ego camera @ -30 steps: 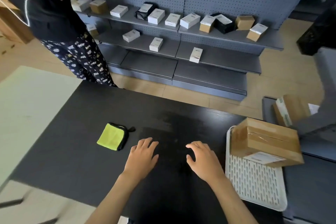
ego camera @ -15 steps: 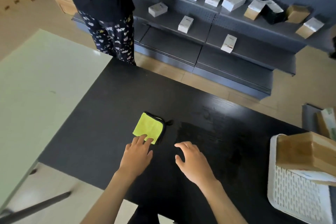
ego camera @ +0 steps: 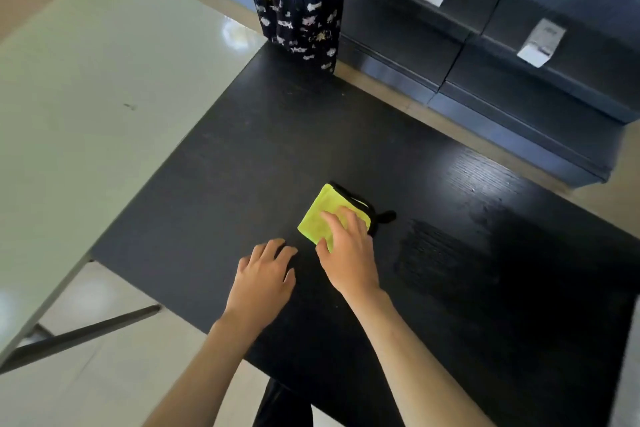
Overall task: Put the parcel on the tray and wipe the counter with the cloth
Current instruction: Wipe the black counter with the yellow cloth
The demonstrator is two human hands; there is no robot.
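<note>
A folded yellow-green cloth [ego camera: 317, 222] with a black edge and loop lies on the black counter [ego camera: 277, 149]. My right hand [ego camera: 349, 253] rests on it, fingers spread over its near right part and thumb at its near edge. Just left of the cloth, my left hand [ego camera: 265, 279] lies flat on the counter with its fingers apart, holding nothing. The parcel and the tray are out of view.
A pale white table [ego camera: 104, 80] adjoins the counter on the left. Another person in patterned dark trousers [ego camera: 298, 0] stands at the counter's far corner. Dark shelves [ego camera: 519, 97] with small white boxes [ego camera: 540, 42] run behind. A duller patch [ego camera: 436, 253] marks the counter to the right of the cloth.
The view swung left and down, so the tray and parcel left the frame. My right hand moved left onto the cloth. My left hand drew off to the cloth's near left.
</note>
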